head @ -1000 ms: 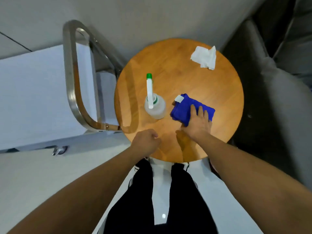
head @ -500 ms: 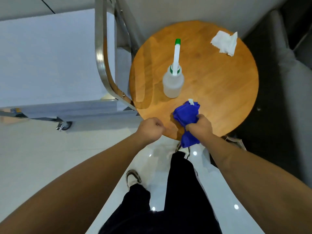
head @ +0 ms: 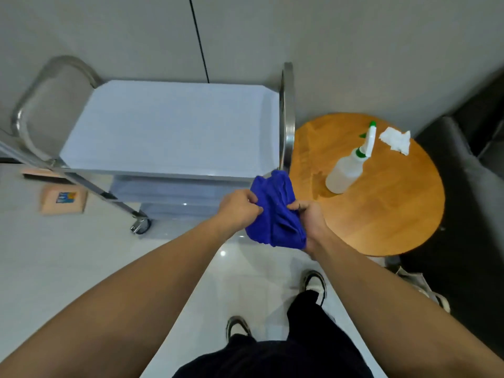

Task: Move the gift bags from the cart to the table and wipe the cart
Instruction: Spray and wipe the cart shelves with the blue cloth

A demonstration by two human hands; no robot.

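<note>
A crumpled blue cloth hangs in the air between the cart and the round table. My left hand pinches its left edge and my right hand grips its right side. The cart stands ahead on the left, with a pale top tray and steel handles at both ends; nothing lies on the top tray. The round wooden table is on the right. No gift bags show on the cart or the table.
A clear spray bottle with a green-tipped white nozzle and a crumpled white tissue sit on the table. A tan box lies on the floor left of the cart. A dark sofa is at the right.
My right hand lifted the blue cloth off the table and carried it left toward the cart. My left hand has taken hold of the cloth too. The view has swung left onto the cart.
</note>
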